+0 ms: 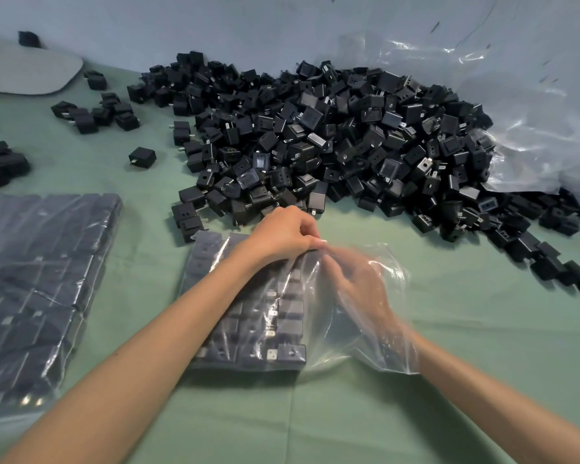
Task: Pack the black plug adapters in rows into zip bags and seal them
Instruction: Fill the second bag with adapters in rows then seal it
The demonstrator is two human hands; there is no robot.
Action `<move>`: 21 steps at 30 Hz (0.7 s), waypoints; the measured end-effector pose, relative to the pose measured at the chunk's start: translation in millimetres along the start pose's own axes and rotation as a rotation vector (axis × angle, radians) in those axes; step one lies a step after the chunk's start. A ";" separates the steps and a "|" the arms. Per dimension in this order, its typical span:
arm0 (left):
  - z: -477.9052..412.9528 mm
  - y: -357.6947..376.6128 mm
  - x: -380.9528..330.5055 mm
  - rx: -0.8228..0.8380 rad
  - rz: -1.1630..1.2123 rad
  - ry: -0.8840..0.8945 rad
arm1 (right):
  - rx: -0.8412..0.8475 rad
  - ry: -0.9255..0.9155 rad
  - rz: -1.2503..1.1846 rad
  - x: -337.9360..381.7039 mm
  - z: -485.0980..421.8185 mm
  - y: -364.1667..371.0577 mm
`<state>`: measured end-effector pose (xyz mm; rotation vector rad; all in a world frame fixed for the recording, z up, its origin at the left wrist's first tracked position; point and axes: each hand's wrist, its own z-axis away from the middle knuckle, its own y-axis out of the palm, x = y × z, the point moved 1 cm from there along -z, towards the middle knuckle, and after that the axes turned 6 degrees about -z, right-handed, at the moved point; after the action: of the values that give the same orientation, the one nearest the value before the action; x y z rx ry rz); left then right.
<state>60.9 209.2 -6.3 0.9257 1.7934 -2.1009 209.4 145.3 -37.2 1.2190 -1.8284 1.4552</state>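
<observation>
**Partly filled, one zip bag held at its mouth**

Here the zip bag [365,329] lies on the green bench [416,413] at 6 o'clock from the loose pile [332,139] of black adapters. Its left half holds packed rows [288,309], and its right half is slack film. The left hand [282,234] grips the bag's far edge with curled fingers. The right hand [359,279] is inside the bag, blurred behind the plastic, so I cannot tell whether its fingers hold anything.

I see three risks. The right hand could nudge the nearest row and tip adapters out of line. Metal prongs could catch or pierce the thin film. If the left hand's grip slips, the mouth would collapse over the right hand.

A filled bag [41,279] sits at 9 o'clock and a crumpled clear sheet [533,128] at 2 o'clock. No brand, label or writing is legible on any of it.
</observation>
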 end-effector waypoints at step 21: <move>41.7 -24.8 32.5 -0.294 -0.040 0.003 | 0.160 0.171 0.087 1.6 -1.7 -3.4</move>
<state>9.0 182.5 -3.4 0.8194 2.0652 -1.7896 211.4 146.2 -33.7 1.0624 -1.6966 1.7262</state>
